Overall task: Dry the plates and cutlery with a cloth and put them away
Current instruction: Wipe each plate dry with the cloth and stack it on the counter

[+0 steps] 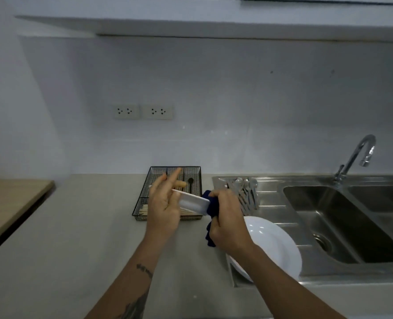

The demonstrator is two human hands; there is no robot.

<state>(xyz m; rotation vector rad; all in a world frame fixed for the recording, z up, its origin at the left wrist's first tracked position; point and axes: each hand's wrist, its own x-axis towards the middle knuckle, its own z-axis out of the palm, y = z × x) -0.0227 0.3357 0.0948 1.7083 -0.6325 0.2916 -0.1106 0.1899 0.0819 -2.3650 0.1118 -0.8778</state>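
A: Status?

B: Mid-task, I'd say. Left hand point(165, 203) and right hand point(225, 217) are at frame centre, working a small white flat piece point(194, 201) that looks like a little plate or dish, seen edge-on and blurred. Left fingers point(174, 176) are spread, palm steadying its left end. Right hand is closed around a dark blue cloth point(210, 201), pinching the piece's right end through it.

A: What's done?

B: Little, by the look of it. The wire cutlery tray point(144, 199) on the table point(87, 226), just behind the hands, holds one dark spoon point(190, 181) in the upper right compartment and some pale sticks, maybe chopsticks point(142, 211), in the front one. The middle is hidden by the hands.

A: Left to do?

B: A white plate point(276, 242) or stack sits right of centre on the sink drainboard point(273, 199), under the right forearm. I can't count them. A bundle of metal cutlery point(246, 192) lies on the drainboard, just right of the cloth. Wet or dry, can't tell.

A: Sink?

B: The basin point(342, 222) at right looks bare, with the tap point(361, 153) above it.
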